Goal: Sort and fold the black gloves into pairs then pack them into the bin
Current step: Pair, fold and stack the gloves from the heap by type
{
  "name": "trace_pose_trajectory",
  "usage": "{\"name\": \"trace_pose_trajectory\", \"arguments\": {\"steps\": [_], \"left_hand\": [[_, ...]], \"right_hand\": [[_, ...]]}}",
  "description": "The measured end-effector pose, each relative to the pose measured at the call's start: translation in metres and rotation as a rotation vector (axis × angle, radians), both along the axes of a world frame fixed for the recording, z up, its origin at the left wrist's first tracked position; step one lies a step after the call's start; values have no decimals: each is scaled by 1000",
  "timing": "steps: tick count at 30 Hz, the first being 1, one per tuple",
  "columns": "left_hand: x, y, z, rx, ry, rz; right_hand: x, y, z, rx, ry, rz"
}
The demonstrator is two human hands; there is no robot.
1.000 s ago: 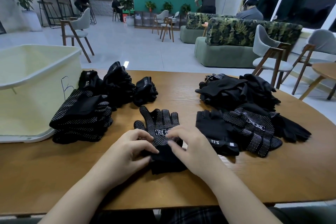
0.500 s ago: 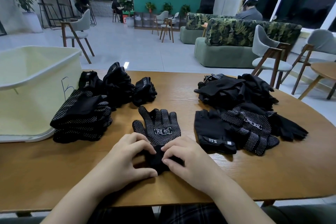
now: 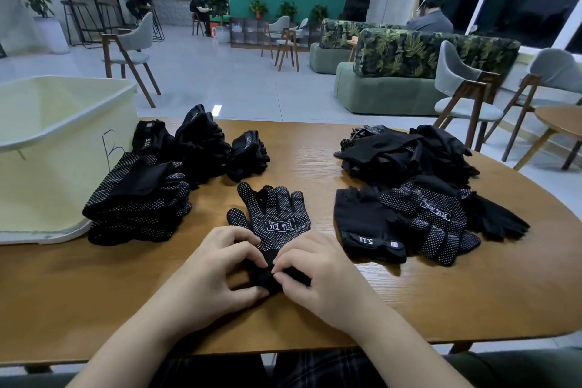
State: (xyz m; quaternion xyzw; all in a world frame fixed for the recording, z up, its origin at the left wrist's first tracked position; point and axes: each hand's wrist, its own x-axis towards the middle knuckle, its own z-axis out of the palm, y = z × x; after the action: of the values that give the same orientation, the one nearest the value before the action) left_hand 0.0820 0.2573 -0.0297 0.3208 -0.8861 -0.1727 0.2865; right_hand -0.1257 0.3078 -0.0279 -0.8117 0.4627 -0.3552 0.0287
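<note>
A black dotted glove (image 3: 273, 214) with a white label lies flat on the wooden table (image 3: 441, 293), fingers pointing away from me. My left hand (image 3: 217, 268) and my right hand (image 3: 315, 271) both pinch its cuff at the near end. A stack of folded dotted gloves (image 3: 138, 201) sits beside the pale yellow bin (image 3: 63, 148) on the left. Behind that stack lie more folded black gloves (image 3: 201, 145). Unsorted gloves (image 3: 409, 192) are heaped on the right.
Chairs (image 3: 463, 98) stand past the table's far right edge, with a second small table (image 3: 563, 123) beyond them. Sofas and several people are farther back in the room.
Both hands have slid toward me along the glove onto its cuff and drawn closer together. The glove's palm and label now show fully.
</note>
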Motion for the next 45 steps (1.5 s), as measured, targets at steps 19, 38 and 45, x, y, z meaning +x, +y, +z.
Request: {"name": "trace_pose_trajectory", "arguments": {"steps": [19,38,45], "left_hand": [[-1,3,4,36,-6,-5],[-2,-6,0,124,-107,114],[-1,-8,-5,100,-113,121]], "right_hand": [[1,-68,37,324,-125,-332],[9,-131,29,510,-307,-356],[13,-125,34,277,10,-411]]}}
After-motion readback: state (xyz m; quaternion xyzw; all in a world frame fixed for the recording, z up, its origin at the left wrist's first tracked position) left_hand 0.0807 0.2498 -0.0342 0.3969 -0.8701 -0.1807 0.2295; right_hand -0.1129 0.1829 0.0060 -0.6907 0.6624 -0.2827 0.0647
